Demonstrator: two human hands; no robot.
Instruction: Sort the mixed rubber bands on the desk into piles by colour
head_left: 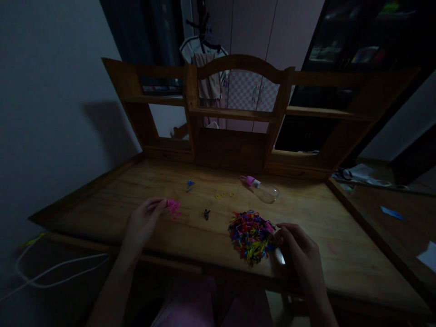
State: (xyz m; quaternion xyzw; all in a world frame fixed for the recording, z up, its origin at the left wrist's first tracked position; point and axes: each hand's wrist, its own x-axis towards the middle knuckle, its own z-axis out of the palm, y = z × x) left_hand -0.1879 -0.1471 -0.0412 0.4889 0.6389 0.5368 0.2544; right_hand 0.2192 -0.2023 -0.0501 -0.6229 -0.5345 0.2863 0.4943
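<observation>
On the left of the desk, my left hand [146, 219] has its thumb and fingers pinched together at the edge of a small bunch of pink rubber bands [174, 208]. A heap of mixed-colour rubber bands [251, 236] lies at the right front. My right hand [299, 245] is closed at the heap's right edge, fingertips touching it; what they pinch is too dark to make out. Between the hands is a little group of black bands [206, 214]. Farther back are some blue bands [190, 184] and several yellow bands [223, 195].
A clear bottle [267, 193] with a pink cap lies on its side behind the heap. A wooden shelf unit [231, 147] stands along the back of the desk [190, 238]. A white cable [64, 263] hangs at the left front. The room is dim.
</observation>
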